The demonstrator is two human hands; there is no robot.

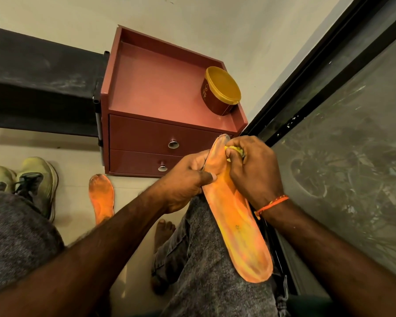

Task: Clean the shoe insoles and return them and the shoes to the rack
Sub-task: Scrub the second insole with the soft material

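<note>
An orange insole [239,227] lies lengthwise along my right thigh. My left hand [185,181] grips its left edge near the toe end, thumb on top. My right hand [253,170] is closed on a small yellow cloth [232,150] pressed against the insole's toe end. A second orange insole [101,197], dirty at its toe, lies on the floor to the left, partly hidden by my left forearm. Two pale yellow-green shoes [36,179] stand on the floor at the far left, behind my left knee.
A maroon two-drawer cabinet [160,133] stands against the wall ahead, with a brown tub with a yellow lid [221,91] on top. A dark rack shelf [39,88] runs to its left. A black-framed glass door [329,133] fills the right side. My bare foot [164,232] rests on the floor.
</note>
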